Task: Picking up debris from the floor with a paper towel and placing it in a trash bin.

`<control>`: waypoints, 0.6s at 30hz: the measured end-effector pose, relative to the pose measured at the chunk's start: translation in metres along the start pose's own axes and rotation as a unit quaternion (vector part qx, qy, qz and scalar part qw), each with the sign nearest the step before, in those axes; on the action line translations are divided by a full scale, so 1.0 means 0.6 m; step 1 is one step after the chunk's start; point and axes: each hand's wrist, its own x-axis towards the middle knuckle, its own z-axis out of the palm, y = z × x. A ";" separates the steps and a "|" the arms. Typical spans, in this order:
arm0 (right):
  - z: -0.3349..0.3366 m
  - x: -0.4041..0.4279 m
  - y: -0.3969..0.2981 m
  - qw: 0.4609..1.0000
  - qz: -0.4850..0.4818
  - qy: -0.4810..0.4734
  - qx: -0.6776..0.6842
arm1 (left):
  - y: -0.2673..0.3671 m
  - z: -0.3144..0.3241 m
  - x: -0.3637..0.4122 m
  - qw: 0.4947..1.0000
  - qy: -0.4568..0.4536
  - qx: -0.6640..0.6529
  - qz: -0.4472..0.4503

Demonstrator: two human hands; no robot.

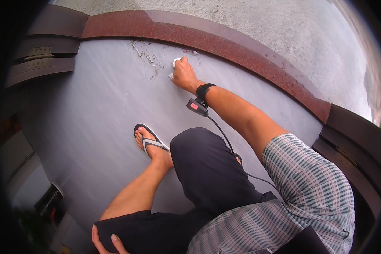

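My right hand (pixel 183 75) reaches out to the grey floor (pixel 101 104) near a doorway. Its fingers are closed on a crumpled white tissue or piece of paper (pixel 176 61), mostly hidden by the hand. Just left of it lie a curled white string (pixel 153 59) and scattered dirt (pixel 139 54). A small red-and-clear wrapper scrap (pixel 190 52) lies beyond the hand, close to the sill. My left hand (pixel 109 241) rests on my bent knee at the bottom edge, thumb apart from the fingers, with nothing visible in it; part of it is cut off.
A raised reddish-brown stone sill (pixel 209 36) borders the floor, with concrete (pixel 257 28) outside. Dark door panels with hinges stand left (pixel 50 20) and right (pixel 352 133). A cable (pixel 220 128) runs from the device (pixel 197 107) on my right wrist. My sandalled foot (pixel 150 144) stands mid-floor.
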 end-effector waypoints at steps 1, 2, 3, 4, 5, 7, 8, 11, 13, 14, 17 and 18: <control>-0.009 -0.007 0.005 1.000 -0.001 0.001 -0.001 | 0.002 -0.001 0.000 1.000 0.001 0.005 -0.001; -0.026 -0.028 0.022 1.000 0.004 0.022 0.020 | 0.000 0.000 0.002 1.000 0.000 0.009 -0.002; -0.046 -0.052 0.037 0.998 0.004 0.042 0.042 | -0.004 0.000 -0.002 1.000 0.004 0.007 -0.006; -0.063 -0.098 0.054 0.996 0.022 0.053 0.066 | -0.014 -0.004 -0.003 1.000 0.008 0.004 -0.009; -0.081 -0.142 0.101 0.994 0.005 0.095 0.056 | -0.023 -0.006 0.000 1.000 0.010 -0.004 -0.009; -0.131 -0.245 0.194 0.989 0.032 0.143 -0.010 | -0.041 -0.006 0.001 1.000 0.019 -0.015 -0.014; -0.153 -0.293 0.234 0.986 0.069 0.150 -0.033 | -0.047 -0.006 0.004 0.999 0.024 -0.020 -0.015; -0.176 -0.358 0.276 0.977 0.126 0.150 -0.082 | -0.002 -0.009 0.012 0.998 0.054 -0.035 -0.006; -0.158 -0.344 0.283 0.967 0.135 0.172 -0.130 | 0.051 -0.013 0.026 0.999 0.015 -0.035 -0.019; -0.142 -0.308 0.275 0.970 0.125 0.185 -0.099 | 0.044 -0.012 0.030 0.999 0.019 -0.033 -0.018; -0.112 -0.161 0.182 0.974 0.157 0.149 -0.064 | 0.011 -0.017 0.025 0.999 0.003 0.040 0.000; -0.095 -0.113 0.166 0.976 0.133 0.160 -0.064 | 0.009 -0.015 0.023 1.000 0.010 0.021 0.003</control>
